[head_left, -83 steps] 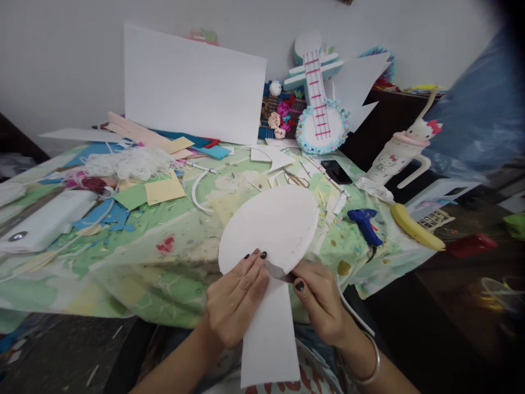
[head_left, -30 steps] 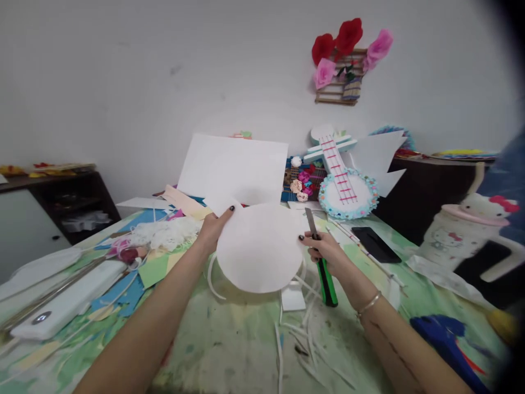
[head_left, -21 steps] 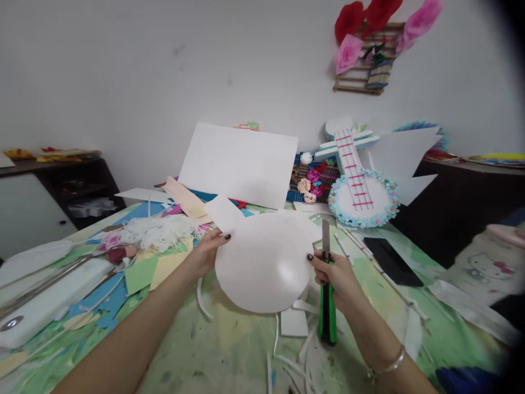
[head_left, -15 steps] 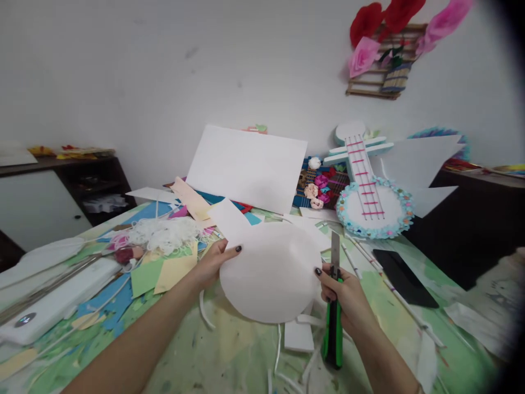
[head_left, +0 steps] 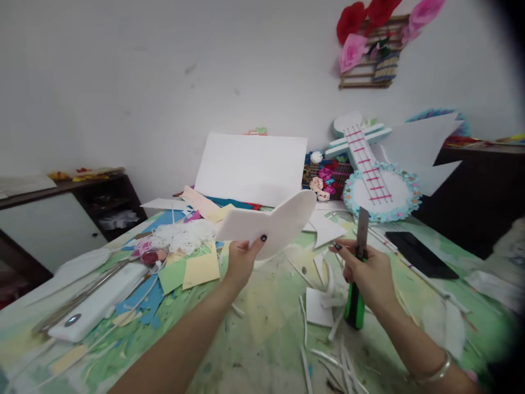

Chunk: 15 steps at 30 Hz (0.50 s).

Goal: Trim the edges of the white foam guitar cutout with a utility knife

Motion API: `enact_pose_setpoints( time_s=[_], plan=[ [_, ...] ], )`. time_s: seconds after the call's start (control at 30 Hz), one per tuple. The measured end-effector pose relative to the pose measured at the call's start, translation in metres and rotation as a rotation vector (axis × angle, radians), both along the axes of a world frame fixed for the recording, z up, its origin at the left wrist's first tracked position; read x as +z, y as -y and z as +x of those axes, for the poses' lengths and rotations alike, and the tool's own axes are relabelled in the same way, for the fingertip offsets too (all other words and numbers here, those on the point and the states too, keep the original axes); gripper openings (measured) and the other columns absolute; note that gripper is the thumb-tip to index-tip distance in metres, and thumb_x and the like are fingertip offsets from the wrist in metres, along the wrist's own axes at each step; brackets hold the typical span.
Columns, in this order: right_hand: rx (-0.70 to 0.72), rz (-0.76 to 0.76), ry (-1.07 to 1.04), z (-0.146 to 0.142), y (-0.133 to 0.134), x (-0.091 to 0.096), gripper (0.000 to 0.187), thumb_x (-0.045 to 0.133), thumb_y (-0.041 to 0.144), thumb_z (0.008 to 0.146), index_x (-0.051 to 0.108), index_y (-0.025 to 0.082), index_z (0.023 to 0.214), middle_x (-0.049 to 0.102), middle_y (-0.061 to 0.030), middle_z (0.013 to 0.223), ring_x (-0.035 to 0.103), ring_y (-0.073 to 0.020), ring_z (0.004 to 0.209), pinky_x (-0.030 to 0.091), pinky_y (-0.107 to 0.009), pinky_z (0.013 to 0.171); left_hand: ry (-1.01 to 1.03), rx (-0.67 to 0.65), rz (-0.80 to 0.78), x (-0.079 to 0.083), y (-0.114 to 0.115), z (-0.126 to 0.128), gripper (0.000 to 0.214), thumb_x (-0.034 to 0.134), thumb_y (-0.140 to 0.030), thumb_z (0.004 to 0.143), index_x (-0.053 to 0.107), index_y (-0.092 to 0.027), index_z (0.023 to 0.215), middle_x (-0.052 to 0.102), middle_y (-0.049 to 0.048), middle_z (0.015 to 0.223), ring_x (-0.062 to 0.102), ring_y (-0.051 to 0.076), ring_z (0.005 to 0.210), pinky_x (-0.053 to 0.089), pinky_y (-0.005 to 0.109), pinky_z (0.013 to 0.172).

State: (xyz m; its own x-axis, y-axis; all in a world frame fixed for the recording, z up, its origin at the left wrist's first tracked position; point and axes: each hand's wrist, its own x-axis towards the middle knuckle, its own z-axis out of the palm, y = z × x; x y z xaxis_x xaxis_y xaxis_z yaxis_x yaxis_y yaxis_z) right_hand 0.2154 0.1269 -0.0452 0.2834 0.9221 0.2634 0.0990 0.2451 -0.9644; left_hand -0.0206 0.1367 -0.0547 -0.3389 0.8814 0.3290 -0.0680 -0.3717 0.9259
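My left hand (head_left: 241, 264) is closed on a white foam-board cutout (head_left: 283, 227), thumb on top. The cutout is tilted above the table, with a straight-edged part at the left and a rounded part at the right. To its right, my right hand (head_left: 371, 271) is apart from the cutout and wrapped round a green-and-black utility knife (head_left: 355, 306). The blade is out and points upward; the handle hangs below the fingers. Below the knife lie a small white foam square (head_left: 319, 307) and several thin white strips (head_left: 344, 361).
A blank white board (head_left: 252, 167) leans at the back wall, near a foam-board guitar-like craft (head_left: 371, 175) with a blue fringe. White string (head_left: 184, 236), coloured paper (head_left: 200, 269) and a long white case (head_left: 98, 301) lie at left. A black phone-like slab (head_left: 421, 254) is at right.
My right hand has come off the cutout and moved right with the knife. My left hand has raised and tilted the cutout, now seen more edge-on. The view has shifted slightly.
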Motion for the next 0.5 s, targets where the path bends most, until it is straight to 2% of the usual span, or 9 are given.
enact_pose_setpoints(
  time_s=[0.07, 0.13, 0.2, 0.27, 0.33, 0.4, 0.47, 0.5],
  plan=[
    [0.191, -0.029, 0.030, -0.007, 0.011, 0.005, 0.041, 0.069, 0.052, 0.069, 0.067, 0.011, 0.076, 0.049, 0.0025, 0.041, 0.033, -0.0064, 0.030, 0.026, -0.023, 0.033, -0.222, 0.040, 0.116, -0.007, 0.003, 0.003, 0.023, 0.069, -0.037, 0.073, 0.072, -0.016, 0.083, 0.073, 0.0083, 0.091, 0.064, 0.022, 0.093, 0.049, 0.035, 0.086],
    [0.376, -0.050, 0.051, -0.014, 0.023, 0.009, 0.046, 0.064, 0.057, 0.071, 0.068, 0.011, 0.072, 0.043, 0.0038, 0.035, 0.031, -0.0066, 0.030, 0.022, -0.022, 0.033, -0.528, 0.055, 0.336, -0.012, 0.007, 0.005, 0.025, 0.063, -0.032, 0.079, 0.072, -0.022, 0.100, 0.068, 0.0090, 0.114, 0.055, 0.025, 0.113, 0.042, 0.042, 0.098],
    [0.463, -0.031, 0.035, -0.020, 0.033, 0.011, 0.047, 0.063, 0.059, 0.070, 0.065, 0.013, 0.066, 0.039, 0.0052, 0.032, 0.029, -0.0062, 0.029, 0.020, -0.022, 0.033, -0.829, 0.110, 0.585, -0.016, 0.011, 0.007, 0.029, 0.057, -0.026, 0.083, 0.069, -0.027, 0.108, 0.061, 0.0076, 0.127, 0.043, 0.027, 0.126, 0.032, 0.050, 0.104],
    [0.537, -0.050, -0.016, -0.023, 0.039, 0.011, 0.045, 0.064, 0.060, 0.068, 0.055, 0.017, 0.056, 0.033, 0.0078, 0.031, 0.025, -0.0051, 0.028, 0.019, -0.022, 0.032, -1.035, 0.200, 0.718, -0.018, 0.013, 0.010, 0.034, 0.053, -0.022, 0.085, 0.066, -0.032, 0.115, 0.057, 0.0072, 0.132, 0.039, 0.028, 0.127, 0.028, 0.054, 0.105],
    [0.554, -0.080, -0.024, -0.022, 0.041, 0.012, 0.037, 0.070, 0.051, 0.065, 0.053, 0.018, 0.060, 0.033, 0.0095, 0.034, 0.025, -0.0052, 0.030, 0.020, -0.021, 0.033, -1.139, 0.299, 0.750, -0.018, 0.013, 0.013, 0.037, 0.052, -0.020, 0.085, 0.064, -0.035, 0.117, 0.053, 0.0075, 0.136, 0.037, 0.029, 0.127, 0.026, 0.057, 0.104],
    [0.464, -0.104, 0.009, -0.020, 0.040, 0.014, 0.030, 0.071, 0.042, 0.062, 0.052, 0.019, 0.061, 0.035, 0.0093, 0.039, 0.028, -0.0055, 0.033, 0.020, -0.021, 0.035, -1.154, 0.370, 0.699, -0.016, 0.011, 0.018, 0.039, 0.053, -0.019, 0.083, 0.064, -0.035, 0.117, 0.047, 0.0082, 0.140, 0.034, 0.031, 0.129, 0.023, 0.058, 0.105],
    [0.308, -0.057, 0.086, -0.017, 0.038, 0.016, 0.025, 0.069, 0.036, 0.061, 0.051, 0.018, 0.058, 0.038, 0.0074, 0.045, 0.032, -0.0061, 0.040, 0.023, -0.021, 0.039, -1.041, 0.402, 0.567, -0.013, 0.011, 0.024, 0.048, 0.056, -0.016, 0.078, 0.059, -0.030, 0.124, 0.041, 0.0115, 0.143, 0.030, 0.033, 0.132, 0.020, 0.057, 0.108],
    [0.238, -0.015, 0.138, -0.015, 0.037, 0.018, 0.024, 0.067, 0.035, 0.062, 0.051, 0.017, 0.057, 0.039, 0.0065, 0.047, 0.033, -0.0065, 0.044, 0.024, -0.022, 0.042, -0.918, 0.402, 0.468, -0.011, 0.011, 0.028, 0.055, 0.059, -0.014, 0.074, 0.055, -0.026, 0.128, 0.039, 0.0139, 0.142, 0.030, 0.033, 0.132, 0.021, 0.056, 0.108]
  ],
)
